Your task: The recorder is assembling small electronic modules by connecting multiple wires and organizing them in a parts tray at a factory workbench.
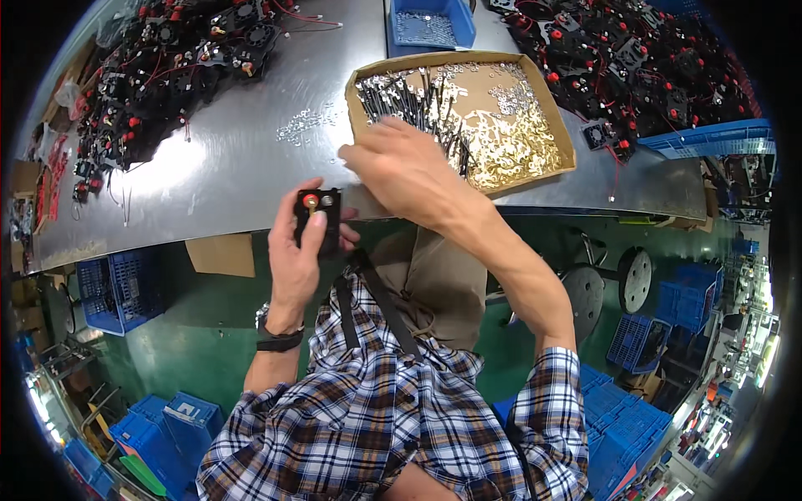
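My left hand [292, 250] grips a small black block-shaped part [329, 230] just off the front edge of the metal bench. A red round terminal [310, 201] and a silver one [327, 200] sit on the part's upper face, with a brass-coloured piece below the red one by my thumb. My right hand [401, 167], smeared by motion, is over the near left side of a shallow cardboard tray [570, 160]; its fingers are too blurred to read. Gold-coloured metal tabs [526, 146], small silver pieces [508, 98] and black stick-like parts [393, 96] lie in the tray.
Small silver nuts or washers [305, 125] are scattered left of the tray. A blue bin [426, 33] of silver hardware stands behind it. Wired black assemblies are heaped at the left [142, 108] and right [635, 58]. Blue crates [117, 292] and stools [585, 292] stand below the bench.
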A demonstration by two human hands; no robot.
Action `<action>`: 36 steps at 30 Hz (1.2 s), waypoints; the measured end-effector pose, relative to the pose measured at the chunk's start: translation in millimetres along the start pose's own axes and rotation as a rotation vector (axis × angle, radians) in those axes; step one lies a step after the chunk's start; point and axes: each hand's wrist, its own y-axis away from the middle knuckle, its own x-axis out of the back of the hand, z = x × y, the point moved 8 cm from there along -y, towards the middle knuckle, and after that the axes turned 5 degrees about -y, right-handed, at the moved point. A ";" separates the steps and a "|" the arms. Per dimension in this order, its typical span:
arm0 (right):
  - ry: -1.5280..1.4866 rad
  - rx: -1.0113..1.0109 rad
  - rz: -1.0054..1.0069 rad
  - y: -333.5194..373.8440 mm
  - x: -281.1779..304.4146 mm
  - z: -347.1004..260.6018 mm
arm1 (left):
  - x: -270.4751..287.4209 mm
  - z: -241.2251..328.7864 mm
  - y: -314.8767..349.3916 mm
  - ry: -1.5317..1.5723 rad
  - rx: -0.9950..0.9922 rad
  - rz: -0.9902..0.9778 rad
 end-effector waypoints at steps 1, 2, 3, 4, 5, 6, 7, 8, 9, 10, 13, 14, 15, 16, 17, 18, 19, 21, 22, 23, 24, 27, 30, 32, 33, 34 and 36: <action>0.143 0.154 -0.104 -7.4 -18.7 -7.1 | 8.5 -4.6 -0.1 0.006 0.006 0.017; 0.172 0.121 -0.130 -9.6 -34.0 0.1 | 12.8 -7.5 0.6 0.019 0.007 0.018; 0.173 0.123 -0.130 -12.6 -38.3 -1.5 | 16.3 -6.4 1.2 0.030 0.004 0.025; 0.169 0.115 -0.118 -14.7 -39.4 -2.3 | 17.3 -4.5 2.8 0.032 0.001 0.024; 0.167 0.103 -0.105 -15.5 -40.9 -2.7 | 18.5 -2.4 5.3 0.028 0.004 0.035; 0.053 0.088 -0.085 -16.8 -42.3 -5.5 | 19.6 -3.7 5.9 0.029 0.007 0.045; 0.062 0.084 -0.089 -14.4 -38.8 -3.2 | 19.6 -4.3 5.1 0.037 0.007 0.039; 0.059 0.012 -0.097 -9.9 -30.6 6.7 | 18.4 -4.3 3.7 0.051 0.006 0.019; 0.052 -0.059 -0.104 -5.1 -19.7 12.8 | 17.3 -1.3 4.5 0.062 0.009 0.001; 0.065 -0.070 -0.045 0.6 -4.0 31.3 | 11.1 1.6 1.9 0.081 0.024 -0.034; 0.261 -0.555 0.009 31.9 47.8 126.9 | -12.9 13.9 -5.4 0.121 0.059 -0.142; 0.297 -0.466 0.141 46.8 69.6 146.8 | -23.3 17.1 -7.8 0.161 0.068 -0.198; 0.339 -0.675 0.046 65.3 82.2 184.0 | -36.3 19.5 -13.1 0.166 0.075 -0.227; 0.339 -0.641 0.069 74.7 92.2 199.5 | -51.5 21.4 -15.5 0.186 0.101 -0.295; 0.341 -0.606 0.090 81.8 98.2 210.4 | -65.4 19.5 -18.6 0.209 0.126 -0.361; 0.344 -0.614 0.090 80.7 100.1 214.1 | -74.8 16.0 -20.6 0.202 0.158 -0.414; 0.304 -0.546 0.088 76.2 98.0 212.9 | -85.3 17.4 -22.7 0.189 0.172 -0.438; 0.264 -0.485 0.087 73.0 92.4 212.4 | -99.8 15.5 -26.5 0.139 0.174 -0.479; 0.326 -0.390 0.056 66.7 84.2 205.9 | -102.8 12.4 -27.3 0.138 0.179 -0.481; 0.387 -0.293 0.024 61.4 76.2 199.0 | -104.5 9.5 -28.0 0.131 0.181 -0.477; 0.421 -0.248 -0.016 57.9 68.4 198.6 | -104.9 8.9 -27.8 0.122 0.183 -0.471; 0.488 -0.371 -0.126 60.1 61.1 213.3 | -102.8 13.3 -28.8 0.082 0.183 -0.472; 0.555 -0.334 -0.116 57.8 55.8 210.8 | -102.8 8.5 -28.7 0.154 0.227 -0.475; 0.649 -0.318 -0.178 58.7 52.1 215.7 | -104.3 9.2 -28.6 0.139 0.229 -0.473; 0.646 -0.313 -0.176 58.1 52.2 217.5 | -105.4 9.6 -28.5 0.128 0.229 -0.476; 0.620 -0.308 -0.155 57.6 53.1 218.5 | -105.4 8.4 -28.7 0.129 0.234 -0.473; 0.597 -0.301 -0.134 61.0 56.4 219.4 | -104.4 8.6 -27.4 0.123 0.226 -0.468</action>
